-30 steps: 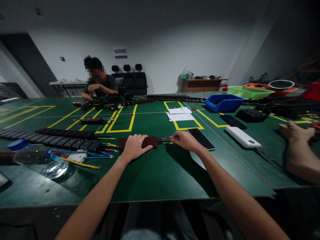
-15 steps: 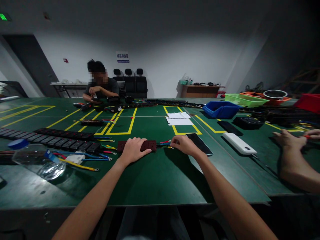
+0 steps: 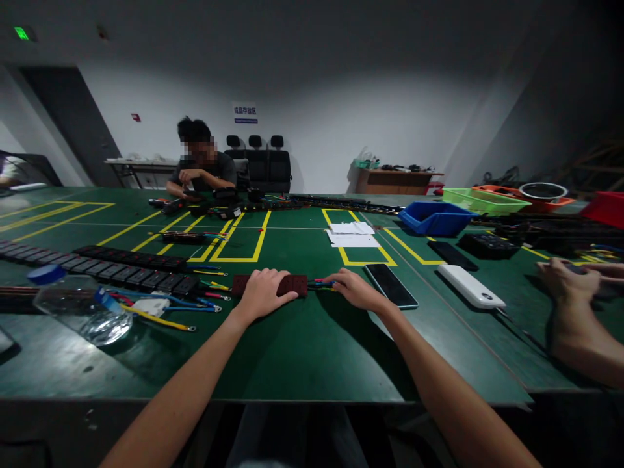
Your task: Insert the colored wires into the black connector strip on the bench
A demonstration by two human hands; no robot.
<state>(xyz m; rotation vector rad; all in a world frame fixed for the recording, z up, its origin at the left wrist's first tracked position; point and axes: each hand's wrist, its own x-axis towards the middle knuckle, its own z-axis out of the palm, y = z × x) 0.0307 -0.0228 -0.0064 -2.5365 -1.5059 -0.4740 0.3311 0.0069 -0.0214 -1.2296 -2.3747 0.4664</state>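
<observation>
A dark red socket strip (image 3: 295, 286) lies flat on the green table near its front edge. My left hand (image 3: 267, 292) rests over its middle, fingers curled across the top and thumb along the near side. Thin coloured wires (image 3: 319, 285), blue, red and green-yellow among them, come out of the strip's right end. My right hand (image 3: 355, 289) pinches these wires a short way from the strip; its fingertips partly cover them. Just right of that hand lies a dark-screened phone (image 3: 391, 285).
A clear bottle (image 3: 80, 309), black socket strips (image 3: 131, 273) and lugged cables (image 3: 166, 318) lie on the left. A white power bank (image 3: 470, 286), a blue bin (image 3: 436, 219) and a co-worker's hands (image 3: 570, 279) are at right. Papers (image 3: 353, 234) lie ahead; another person (image 3: 202, 162) sits across.
My right fingertips have shifted left along the wires, closer to the strip. My left hand stays on it. The co-worker's hands at right now hold something dark; the orange-red item is out of sight.
</observation>
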